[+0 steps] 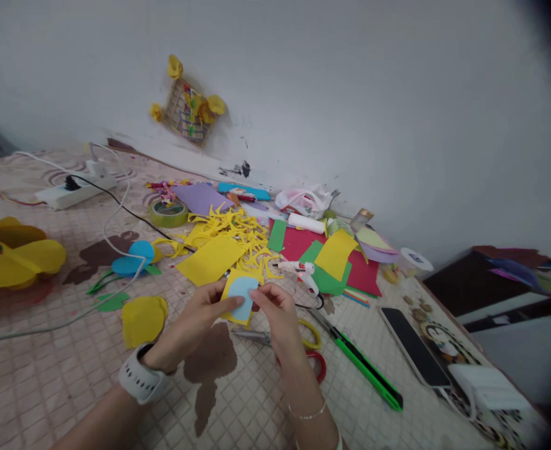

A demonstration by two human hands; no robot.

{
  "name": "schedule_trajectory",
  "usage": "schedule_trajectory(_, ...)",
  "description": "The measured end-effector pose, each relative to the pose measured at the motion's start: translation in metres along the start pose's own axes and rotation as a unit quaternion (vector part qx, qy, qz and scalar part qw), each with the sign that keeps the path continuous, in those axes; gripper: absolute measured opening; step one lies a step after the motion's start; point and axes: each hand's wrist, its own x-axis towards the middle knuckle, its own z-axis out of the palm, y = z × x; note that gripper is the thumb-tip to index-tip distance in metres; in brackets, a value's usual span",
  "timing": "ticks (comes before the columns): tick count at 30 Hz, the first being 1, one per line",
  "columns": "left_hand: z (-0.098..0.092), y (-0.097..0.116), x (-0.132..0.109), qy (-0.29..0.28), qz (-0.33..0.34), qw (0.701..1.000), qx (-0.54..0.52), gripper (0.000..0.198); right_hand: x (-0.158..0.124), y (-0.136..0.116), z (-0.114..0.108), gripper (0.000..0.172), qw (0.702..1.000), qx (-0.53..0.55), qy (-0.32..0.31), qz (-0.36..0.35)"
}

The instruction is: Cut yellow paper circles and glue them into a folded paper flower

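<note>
Rising behind everything, a scuffed white wall (350, 94) carrying a small woven craft piece with yellow paper flowers (190, 103); spreading below it, a tile-patterned mat (45, 387) bearing a white power strip (74, 190) and a scatter of craft supplies. Sprawling across the middle, a red paper sheet (364, 275) and a heap of cut yellow paper strips (228, 234), with large yellow paper petals (17, 265) lying off to the left. Lying closer in, a white glue gun (298, 272), a green craft knife (364, 365) and steel scissors (252, 337). Working just above the mat at the centre of the view, the left hand (191, 325), wearing a white smartwatch (139, 375), and the right hand (278, 315), holding a yellow paper card (231, 300) with a light-blue paper piece (243, 297) lying against it. Closing together, the left thumb (231, 304) pressing on the light-blue paper piece and the right fingers (261, 295) pinching at its right side, with the fingers behind it hidden. Probably handling as light, thin and easily bent, so best taken by the edges. Pointing roughly away from the person, its long axis tilting slightly off upright.
</note>
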Motion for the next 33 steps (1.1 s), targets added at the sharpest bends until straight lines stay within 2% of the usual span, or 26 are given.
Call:
schedule_trajectory(20,-0.0008,-0.0006,-0.0005,0.009,0.003,1.000,-0.006,0.031,0.0005,0.0001,0.0000,0.015,1.000,0.004,0.003,-0.003)
schedule_trajectory(33,-0.0003,0.0032,-0.0011,0.015,0.007,1.000,0.020,0.031,-0.0001,-0.0017,-0.0006,0.021,1.000,-0.003,-0.003,-0.007)
